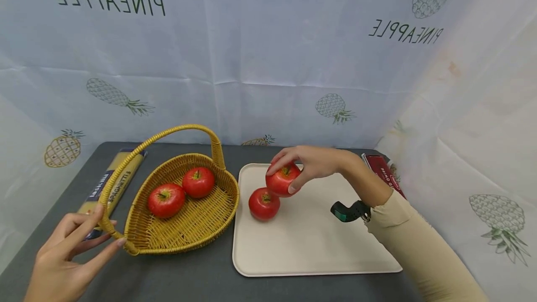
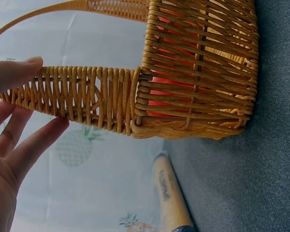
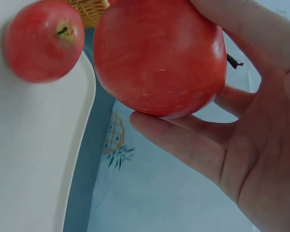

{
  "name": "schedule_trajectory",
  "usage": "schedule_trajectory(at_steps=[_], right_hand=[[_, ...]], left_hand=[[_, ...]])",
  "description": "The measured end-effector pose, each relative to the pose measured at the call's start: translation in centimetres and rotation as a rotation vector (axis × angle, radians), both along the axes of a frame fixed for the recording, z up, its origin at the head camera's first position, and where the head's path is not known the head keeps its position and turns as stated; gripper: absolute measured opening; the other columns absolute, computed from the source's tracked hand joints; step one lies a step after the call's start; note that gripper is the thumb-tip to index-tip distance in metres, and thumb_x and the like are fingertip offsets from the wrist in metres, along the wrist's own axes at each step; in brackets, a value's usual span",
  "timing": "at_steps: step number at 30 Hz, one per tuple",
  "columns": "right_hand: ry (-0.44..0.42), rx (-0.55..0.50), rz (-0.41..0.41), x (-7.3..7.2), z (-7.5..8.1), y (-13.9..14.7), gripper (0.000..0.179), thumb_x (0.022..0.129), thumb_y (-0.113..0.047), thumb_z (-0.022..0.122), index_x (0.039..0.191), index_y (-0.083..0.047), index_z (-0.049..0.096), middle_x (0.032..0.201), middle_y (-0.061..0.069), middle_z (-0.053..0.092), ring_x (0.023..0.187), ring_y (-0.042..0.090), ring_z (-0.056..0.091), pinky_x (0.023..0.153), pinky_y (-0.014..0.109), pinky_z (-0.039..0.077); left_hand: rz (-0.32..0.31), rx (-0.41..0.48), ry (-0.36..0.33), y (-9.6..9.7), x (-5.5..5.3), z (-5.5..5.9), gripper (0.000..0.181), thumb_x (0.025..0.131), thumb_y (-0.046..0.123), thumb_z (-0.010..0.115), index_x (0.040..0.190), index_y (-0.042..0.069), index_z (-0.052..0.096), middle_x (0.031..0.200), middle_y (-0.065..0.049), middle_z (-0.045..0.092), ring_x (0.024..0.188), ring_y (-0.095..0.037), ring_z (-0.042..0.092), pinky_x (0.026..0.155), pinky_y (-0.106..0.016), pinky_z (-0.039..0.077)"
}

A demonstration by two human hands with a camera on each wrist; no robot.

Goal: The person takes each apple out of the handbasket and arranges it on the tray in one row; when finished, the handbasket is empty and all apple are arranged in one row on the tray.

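Note:
My left hand [image 1: 69,253] pinches the lower end of the handle of a yellow wicker basket [image 1: 184,241], thumb on one side and fingers on the other in the left wrist view. Two red apples [image 1: 166,200] lie inside the basket. With thumb and fingers around its sides, my right hand [image 1: 316,162] grips another red apple [image 3: 159,58] above the beige tray [image 1: 319,246]. In the right wrist view a gap shows between that apple and the tray. One more apple [image 1: 264,204] sits on the tray's left part, just below the held one in the head view.
A spaghetti pack [image 1: 121,176] lies behind the basket's left side. At the far right, a red package [image 1: 382,171] lies beyond the tray, partly behind my right forearm. A pineapple-print cloth [image 1: 260,50] hangs along the back and sides of the dark grey table [image 1: 176,276].

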State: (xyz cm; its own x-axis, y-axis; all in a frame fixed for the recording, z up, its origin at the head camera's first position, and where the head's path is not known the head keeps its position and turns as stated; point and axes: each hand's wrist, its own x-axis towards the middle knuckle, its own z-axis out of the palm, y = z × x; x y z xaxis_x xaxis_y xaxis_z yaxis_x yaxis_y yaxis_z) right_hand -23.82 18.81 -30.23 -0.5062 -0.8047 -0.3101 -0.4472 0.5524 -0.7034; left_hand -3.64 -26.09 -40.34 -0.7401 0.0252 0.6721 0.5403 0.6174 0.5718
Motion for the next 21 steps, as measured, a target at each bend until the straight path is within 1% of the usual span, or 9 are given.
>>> schedule_trajectory(at_steps=[7, 13, 16, 21], right_hand=[[0.021, -0.011, -0.048, 0.3, -0.3, 2.0, 0.053, 0.084, -0.019, 0.084, 0.134, -0.025, 0.069, 0.147, 0.007, 0.052, 0.134, 0.03, 0.047, 0.095, 0.033, 0.064], [0.033, -0.022, -0.089, 0.7, -0.8, 3.3, 0.055, 0.082, -0.019, 0.085, 0.134, -0.024, 0.069, 0.145, 0.008, 0.053, 0.132, 0.031, 0.048, 0.093, 0.033, 0.065], [0.029, -0.029, -0.111, 0.9, -1.4, 3.8, 0.056, 0.081, -0.019, 0.086, 0.134, -0.024, 0.069, 0.145, 0.008, 0.053, 0.132, 0.031, 0.049, 0.092, 0.033, 0.065], [0.023, -0.025, -0.13, 1.0, -2.8, 4.7, 0.056, 0.08, -0.02, 0.086, 0.133, -0.023, 0.069, 0.145, 0.009, 0.053, 0.133, 0.032, 0.047, 0.092, 0.034, 0.065]], left_hand=[[0.005, -0.013, -0.013, 0.0, 0.2, 0.3, 0.088, 0.09, 0.058, 0.06, 0.141, -0.013, 0.053, 0.109, 0.02, 0.047, 0.105, 0.016, 0.057, 0.083, 0.003, 0.054], [0.004, -0.007, -0.01, 0.1, 0.2, 0.4, 0.087, 0.09, 0.058, 0.061, 0.141, -0.012, 0.053, 0.109, 0.018, 0.048, 0.105, 0.015, 0.058, 0.083, 0.002, 0.054], [0.003, -0.008, -0.005, 0.1, 0.1, 0.3, 0.087, 0.089, 0.058, 0.062, 0.141, -0.011, 0.053, 0.108, 0.018, 0.048, 0.105, 0.015, 0.058, 0.083, 0.002, 0.054], [0.0, -0.005, -0.003, 0.0, 0.1, 0.2, 0.087, 0.089, 0.057, 0.062, 0.141, -0.012, 0.054, 0.108, 0.017, 0.048, 0.105, 0.015, 0.058, 0.083, 0.002, 0.054]])
